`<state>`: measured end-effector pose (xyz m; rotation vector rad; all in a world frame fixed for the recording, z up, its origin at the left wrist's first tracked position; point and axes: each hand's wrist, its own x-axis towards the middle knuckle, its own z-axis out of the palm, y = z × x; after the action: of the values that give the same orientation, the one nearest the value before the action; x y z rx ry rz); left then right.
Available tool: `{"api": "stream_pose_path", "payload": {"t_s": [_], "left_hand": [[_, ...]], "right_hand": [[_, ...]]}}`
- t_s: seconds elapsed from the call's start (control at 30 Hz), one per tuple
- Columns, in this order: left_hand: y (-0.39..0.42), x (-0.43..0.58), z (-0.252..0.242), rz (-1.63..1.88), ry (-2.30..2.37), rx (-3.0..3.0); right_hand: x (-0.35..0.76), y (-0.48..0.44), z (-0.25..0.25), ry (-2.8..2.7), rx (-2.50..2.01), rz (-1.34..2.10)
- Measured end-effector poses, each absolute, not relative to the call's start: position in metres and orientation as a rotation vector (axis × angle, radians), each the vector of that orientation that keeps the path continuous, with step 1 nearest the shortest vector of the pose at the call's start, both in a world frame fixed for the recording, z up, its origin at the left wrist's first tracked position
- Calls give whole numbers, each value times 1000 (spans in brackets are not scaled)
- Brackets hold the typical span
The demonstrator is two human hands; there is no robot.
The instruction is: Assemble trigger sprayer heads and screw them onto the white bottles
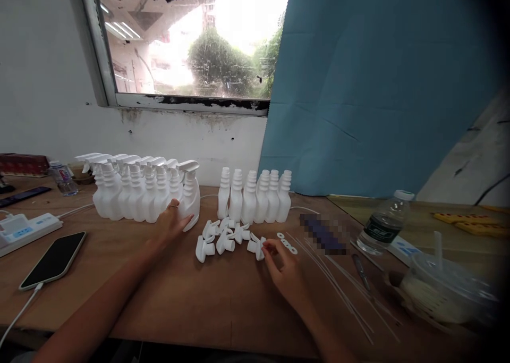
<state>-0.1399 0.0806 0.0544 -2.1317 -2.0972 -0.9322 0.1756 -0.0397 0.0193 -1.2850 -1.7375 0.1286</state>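
Observation:
My left hand [172,224] grips the lower body of a white spray bottle [192,197] with its trigger head on. This bottle stands at the right end of a tight group of similar bottles [135,193] fitted with heads. My right hand [286,271] has its thumb and fingertips closed on a loose white trigger spray head [256,246] lying on the table. Several more loose spray heads [226,242] lie between my hands. Behind them stands a row of white bottles without heads [249,197]. Small white rings [287,243] lie just beyond my right hand.
Thin clear tubes [334,283] and a knife [360,272] lie at right, near a water bottle [384,222] and a lidded drink cup [442,288]. A phone [53,260] on a cable and a power strip [30,231] are at left.

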Motion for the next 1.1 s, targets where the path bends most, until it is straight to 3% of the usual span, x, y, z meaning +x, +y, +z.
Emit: {"api": "stream_pose_path", "payload": {"t_s": [0.27, 0.57, 0.77, 0.87, 1.1], "left_hand": [[81, -136, 47, -738, -2150, -2042], [53, -146, 70, -729, -2195, -1989], [-5, -114, 46, -891, -1756, -2484], [-17, -99, 31, -795, -1528, -2709], [-12, -109, 21, -657, -1675, -2683]], "right_hand": [[193, -34, 15, -1746, -1463, -38], [245, -21, -1, -1801, -1595, -123], [260, -26, -16, -1817, -1711, -232], [255, -28, -22, -1921, -1775, -301], [249, -25, -18, -2072, -1691, -196]]}}
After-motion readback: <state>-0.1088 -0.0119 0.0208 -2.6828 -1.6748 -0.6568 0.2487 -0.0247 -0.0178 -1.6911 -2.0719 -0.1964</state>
